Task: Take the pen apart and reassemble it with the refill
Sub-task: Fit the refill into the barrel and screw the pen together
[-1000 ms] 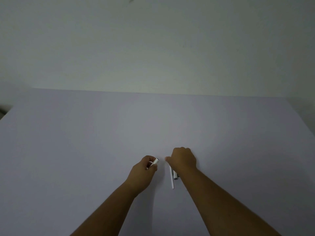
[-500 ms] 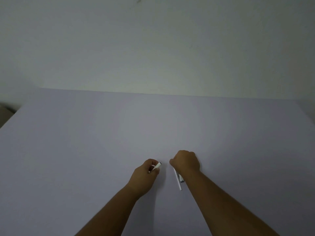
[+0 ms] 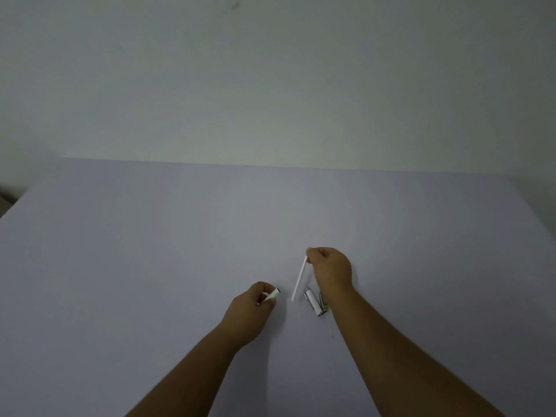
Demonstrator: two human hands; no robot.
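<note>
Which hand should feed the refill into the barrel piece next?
Right, most likely. The right hand already pinches the thin white refill by its upper end, with the free end pointing down toward the left hand, which holds the barrel piece with its dark open end facing the refill.

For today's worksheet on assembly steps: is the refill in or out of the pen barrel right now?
Out. The right hand pinches the thin white refill bare; the left hand holds the barrel apart from it.

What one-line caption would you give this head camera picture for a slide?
Right hand lifts the thin white refill while left hand holds a white pen piece; a silver pen part lies on the table.
</note>
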